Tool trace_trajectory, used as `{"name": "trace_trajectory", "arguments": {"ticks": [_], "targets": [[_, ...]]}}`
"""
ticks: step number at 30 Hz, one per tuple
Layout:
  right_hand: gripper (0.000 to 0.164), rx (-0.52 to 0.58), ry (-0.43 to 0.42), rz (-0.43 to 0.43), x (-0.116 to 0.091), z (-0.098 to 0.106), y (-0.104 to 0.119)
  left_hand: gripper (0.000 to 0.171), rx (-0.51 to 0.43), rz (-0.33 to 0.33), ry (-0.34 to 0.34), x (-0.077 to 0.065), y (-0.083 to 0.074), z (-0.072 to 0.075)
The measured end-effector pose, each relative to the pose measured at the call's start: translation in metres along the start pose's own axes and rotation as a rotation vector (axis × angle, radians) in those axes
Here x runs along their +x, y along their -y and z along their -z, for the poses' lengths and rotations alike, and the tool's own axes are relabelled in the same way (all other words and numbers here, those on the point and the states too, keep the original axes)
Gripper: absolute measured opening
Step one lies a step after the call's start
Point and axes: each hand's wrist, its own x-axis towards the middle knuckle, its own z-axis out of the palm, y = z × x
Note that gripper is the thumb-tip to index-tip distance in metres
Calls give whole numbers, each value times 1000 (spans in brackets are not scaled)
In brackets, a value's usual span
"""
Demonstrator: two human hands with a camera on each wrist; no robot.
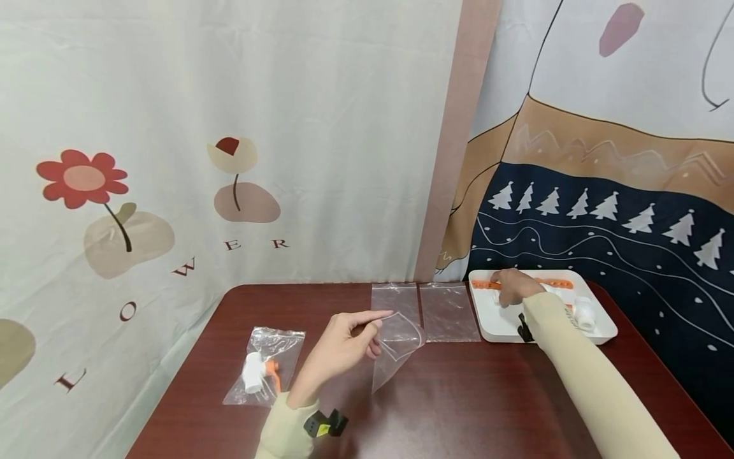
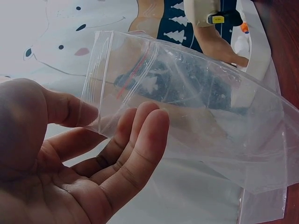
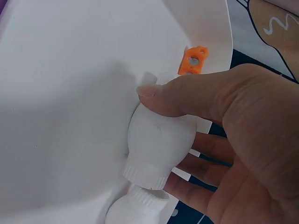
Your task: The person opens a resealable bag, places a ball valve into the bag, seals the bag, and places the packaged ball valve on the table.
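My left hand (image 1: 341,347) pinches a clear zip-lock bag (image 1: 399,338) near its zip edge, between thumb and index finger. In the left wrist view that bag (image 2: 196,98) hangs off to the right, and nothing shows inside it. Over at the white tray (image 1: 492,325), my right hand (image 1: 514,287) reaches in. The right wrist view shows its thumb and fingers around a white bulb-shaped plastic piece (image 3: 161,140) with a ribbed end. A similar white piece (image 3: 135,210) lies just below, and an orange perforated strip (image 3: 192,60) lies beyond the thumb.
A filled zip-lock bag (image 1: 287,344) with a white piece (image 1: 253,373) and an orange piece (image 1: 272,368) lies on the left of the brown table (image 1: 459,408). Another flat clear bag (image 1: 450,312) lies beside the tray. A printed curtain (image 1: 344,127) hangs behind.
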Motion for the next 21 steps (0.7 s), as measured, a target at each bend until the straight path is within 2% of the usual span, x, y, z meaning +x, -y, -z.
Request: {"name": "trace_trajectory", "arguments": {"ticks": [5,11,18,21], "targets": [[65,6,-3,24,1,-1,-5,31,-2,4,1,0,0,-1],[66,54,-54,51,-2,-5,-6,31,-11,11,10,0,0,-2],[68,114,-178,149,-10,-10,-6,32,-13,19,12,0,0,-2],[67,170,-220,162,-14,-12,-6,33,-16,19,11,0,1,-2]]}}
